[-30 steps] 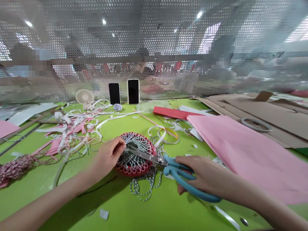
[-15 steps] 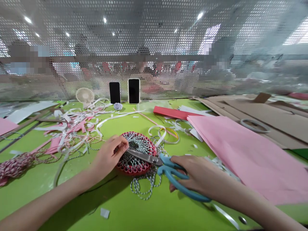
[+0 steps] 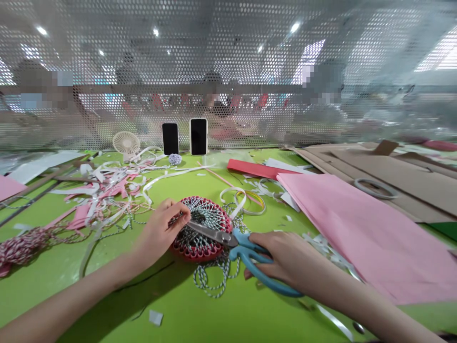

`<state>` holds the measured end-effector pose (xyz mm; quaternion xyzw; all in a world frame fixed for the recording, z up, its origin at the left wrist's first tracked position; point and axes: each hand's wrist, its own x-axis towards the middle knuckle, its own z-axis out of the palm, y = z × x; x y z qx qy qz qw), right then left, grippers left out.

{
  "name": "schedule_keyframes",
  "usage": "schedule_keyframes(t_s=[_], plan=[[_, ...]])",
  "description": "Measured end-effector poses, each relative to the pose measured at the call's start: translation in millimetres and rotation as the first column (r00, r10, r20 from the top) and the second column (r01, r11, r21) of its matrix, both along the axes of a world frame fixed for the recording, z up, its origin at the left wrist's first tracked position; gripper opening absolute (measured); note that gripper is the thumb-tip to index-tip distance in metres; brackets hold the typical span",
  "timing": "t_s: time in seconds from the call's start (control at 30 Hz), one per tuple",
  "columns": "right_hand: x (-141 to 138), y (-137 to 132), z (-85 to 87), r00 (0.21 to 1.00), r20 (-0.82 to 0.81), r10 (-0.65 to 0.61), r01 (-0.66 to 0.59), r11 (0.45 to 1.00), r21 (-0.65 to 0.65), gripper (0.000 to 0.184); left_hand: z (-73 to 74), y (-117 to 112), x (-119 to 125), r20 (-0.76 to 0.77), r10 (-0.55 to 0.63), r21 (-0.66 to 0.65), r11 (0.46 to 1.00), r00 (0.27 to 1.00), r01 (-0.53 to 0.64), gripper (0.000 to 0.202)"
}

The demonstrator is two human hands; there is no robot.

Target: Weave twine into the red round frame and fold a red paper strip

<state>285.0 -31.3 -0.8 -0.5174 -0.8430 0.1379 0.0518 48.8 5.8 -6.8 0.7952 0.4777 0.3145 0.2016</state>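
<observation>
In front of me lies a round red piece (image 3: 194,255) with a looped rim, strung across with black-and-white cord (image 3: 207,209). My left hand (image 3: 167,224) is pinched at its left side; whatever sits between the fingertips is too small to make out. Blue-handled scissors (image 3: 246,245) are gripped in my right hand (image 3: 282,257), fingers through and around the handles. Their blades look nearly closed and reach over the round piece to my left fingertips. Loose loops of the same cord (image 3: 210,281) trail on the green table below the piece.
Pink sheets (image 3: 350,228) and flat cardboard (image 3: 378,166) cover the right side. Paper scraps and ribbon (image 3: 114,183) tangle at left beside a red-white cord bundle (image 3: 24,250). A tape roll (image 3: 263,205), small fan (image 3: 126,143) and two phones (image 3: 198,137) stand or lie beyond, before a perforated screen (image 3: 243,71).
The scissors and my right hand have shifted slightly left, and the handles have drawn a little closer together. My left hand stays pinched in the same place.
</observation>
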Motion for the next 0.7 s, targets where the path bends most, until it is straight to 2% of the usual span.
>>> schedule_keyframes(t_s=[0.13,0.27,0.37,0.47,0.57,0.63,0.67,0.7], plan=[[3,2,-4.5,1.0,-0.02,-0.02,0.02,1.0,0.017,0.017,5.3,-2,-1,0.102,0.078,-0.017,0.997,0.992,-0.077,0.014],[10,5,-4.8,0.98,-0.089,-0.18,0.181,0.984,-0.004,0.023,21.1,-4,-7,0.18,0.182,0.001,0.983,0.967,-0.185,0.018],[14,5,-2.9,0.943,-0.174,-0.282,0.281,0.959,-0.033,0.028,35.5,-5,-16,0.152,0.221,0.048,0.972,0.963,-0.231,0.024],[13,4,-3.0,0.9,-0.282,-0.332,0.331,0.942,-0.052,0.03,47.5,-8,-29,0.029,0.217,0.139,0.966,0.976,-0.219,0.029],[9,3,-5.2,0.812,-0.466,-0.35,0.312,0.937,-0.159,0.028,52.1,-13,-49,-0.218,0.153,0.175,0.978,0.964,-0.115,0.032],[5,3,-5.6,0.705,-0.59,-0.394,0.255,0.917,-0.308,0.027,49.5,-16,-64,-0.4,-0.017,0.026,0.999,0.916,0.03,0.026],[2,2,-5.0,0.646,-0.636,-0.421,0.213,0.9,-0.38,0.026,46.9,-18,-71,-0.453,-0.092,-0.071,0.995,0.887,0.067,0.023],[-2,1,-3.7,0.595,-0.671,-0.443,0.173,0.886,-0.431,0.025,43.8,-20,-77,-0.483,-0.118,-0.142,0.988,0.868,0.055,0.022]])
